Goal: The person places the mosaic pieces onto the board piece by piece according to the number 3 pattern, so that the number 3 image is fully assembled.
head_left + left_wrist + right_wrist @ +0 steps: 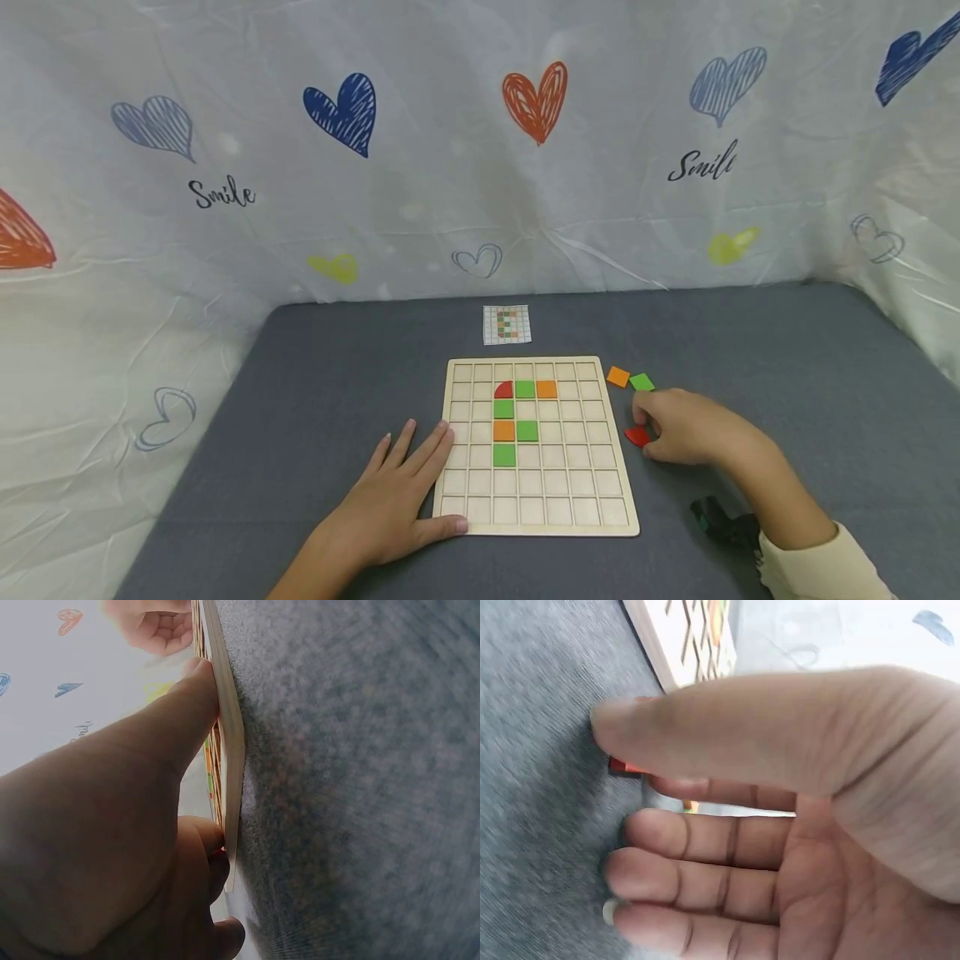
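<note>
A grey felt-covered table (337,375) carries a wooden grid board (536,500) at its centre, backed by a heart-printed cloth (450,125). The left hand (390,500) lies flat, fingers straight and relaxed, along the board's left edge, thumb against the near left corner; it steadies the board and grips nothing. If this hand lifts or slides, the board may shift on the felt and jolt the seven tiles already seated in its cells. The right hand (686,429), on the table just right of the board, has its fingers curled over a red tile (637,436); the right wrist view shows thumb and forefinger closing on the tile's edge, though whether it is lifted off the felt cannot be told. The tile is thin and flat, so a shallow pinch could let it slip. Beyond the hand, an orange tile (618,377) and a green tile (642,382) lie loose; a sweeping knuckle could scatter them. A small pattern card (507,324) lies beyond the board.
</note>
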Motion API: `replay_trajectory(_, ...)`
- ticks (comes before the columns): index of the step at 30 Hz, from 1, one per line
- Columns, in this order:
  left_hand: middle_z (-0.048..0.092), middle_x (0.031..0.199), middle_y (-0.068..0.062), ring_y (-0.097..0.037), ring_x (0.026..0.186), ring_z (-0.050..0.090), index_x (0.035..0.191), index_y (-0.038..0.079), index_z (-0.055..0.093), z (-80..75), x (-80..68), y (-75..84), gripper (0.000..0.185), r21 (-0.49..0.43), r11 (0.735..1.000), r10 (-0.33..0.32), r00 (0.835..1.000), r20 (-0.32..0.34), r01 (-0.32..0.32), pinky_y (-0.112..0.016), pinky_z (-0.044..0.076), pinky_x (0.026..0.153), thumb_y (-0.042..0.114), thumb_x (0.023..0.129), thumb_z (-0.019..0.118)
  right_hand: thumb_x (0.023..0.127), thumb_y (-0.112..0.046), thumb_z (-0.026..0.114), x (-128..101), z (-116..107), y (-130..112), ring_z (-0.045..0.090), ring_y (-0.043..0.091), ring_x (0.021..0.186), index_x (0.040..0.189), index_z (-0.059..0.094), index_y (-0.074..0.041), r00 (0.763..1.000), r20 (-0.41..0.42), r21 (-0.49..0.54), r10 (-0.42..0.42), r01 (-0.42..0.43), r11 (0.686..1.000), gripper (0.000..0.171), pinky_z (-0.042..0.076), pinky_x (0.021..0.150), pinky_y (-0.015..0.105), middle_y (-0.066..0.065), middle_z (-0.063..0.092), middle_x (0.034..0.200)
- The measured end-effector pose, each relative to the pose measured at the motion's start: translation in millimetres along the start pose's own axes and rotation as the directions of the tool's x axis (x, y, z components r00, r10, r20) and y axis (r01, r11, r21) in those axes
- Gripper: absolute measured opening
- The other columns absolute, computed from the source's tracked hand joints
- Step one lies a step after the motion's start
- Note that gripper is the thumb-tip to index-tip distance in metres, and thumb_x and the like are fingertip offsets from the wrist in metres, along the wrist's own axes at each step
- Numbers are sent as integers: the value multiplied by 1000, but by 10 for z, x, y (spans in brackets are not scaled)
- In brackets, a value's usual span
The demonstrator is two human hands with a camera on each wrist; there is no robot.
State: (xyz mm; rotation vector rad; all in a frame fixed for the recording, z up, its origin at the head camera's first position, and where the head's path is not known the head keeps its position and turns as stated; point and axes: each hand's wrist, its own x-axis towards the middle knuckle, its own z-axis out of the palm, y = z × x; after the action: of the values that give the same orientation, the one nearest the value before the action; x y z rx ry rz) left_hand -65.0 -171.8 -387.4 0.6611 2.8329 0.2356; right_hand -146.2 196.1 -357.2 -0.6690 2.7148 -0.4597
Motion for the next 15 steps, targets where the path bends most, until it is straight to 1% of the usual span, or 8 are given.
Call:
replay_trajectory(1, 3, 150, 5, -31, 135, -1, 147, 20, 8, 1, 1, -1, 93, 2, 1000, 0, 1000, -1, 0, -54, 6, 104, 75, 77, 35, 70, -9, 71, 1, 3, -5, 40, 10, 54, 76, 52, -15, 1000, 6, 8, -7, 7, 1000, 21, 33, 49, 27, -5, 43, 61)
replay_trajectory(3, 4, 150, 5, -31, 135, -1, 147, 19, 8, 2, 3, -2, 93, 3, 1000, 1, 1000, -1, -1, -54, 6, 103, 75, 77, 35, 70, -6, 68, 5, 7, -16, 38, 10, 52, 70, 50, -15, 1000, 16, 29, 8, -9, 1000, 19, 31, 48, 26, -5, 40, 58)
replay_trajectory(7, 4, 150, 5, -31, 135, -1, 147, 19, 8, 5, 4, 0, 94, 0, 1000, 2, 1000, -3, -2, -54, 6, 103, 75, 77, 35, 69, -7, 64, -6, 12, -16, 35, 9, 48, 61, 46, -14, 999, -10, 16, 34, -34, 999, 21, 27, 45, 25, -5, 36, 54)
replay_trajectory(10, 4, 150, 5, -31, 135, -1, 147, 19, 9, 6, 4, 2, 94, -4, 1000, 2, 1000, -5, -2, -54, 6, 103, 75, 77, 36, 68, -8, 63, -14, 10, -18, 34, 9, 46, 59, 46, -15, 998, -42, 3, 42, -42, 999, 21, 26, 43, 24, -6, 37, 53)
replay_trajectory(14, 4, 150, 6, -31, 135, -1, 147, 19, 9, 4, 4, 4, 94, -5, 1000, -4, 1000, -3, 4, -54, 6, 103, 76, 76, 36, 66, -8, 62, -17, 13, -79, 35, 8, 47, 61, 47, -17, 996, -84, 9, 18, -18, 1000, 19, 27, 44, 24, -6, 38, 53)
replay_trajectory(15, 4, 150, 6, -30, 135, -1, 147, 19, 8, 2, 3, 5, 94, -6, 1000, -6, 1000, -1, 6, -54, 6, 103, 76, 76, 36, 67, -9, 63, -15, 17, -108, 35, 8, 47, 61, 47, -17, 996, -92, 7, 8, -7, 1000, 19, 27, 44, 23, -7, 38, 53)
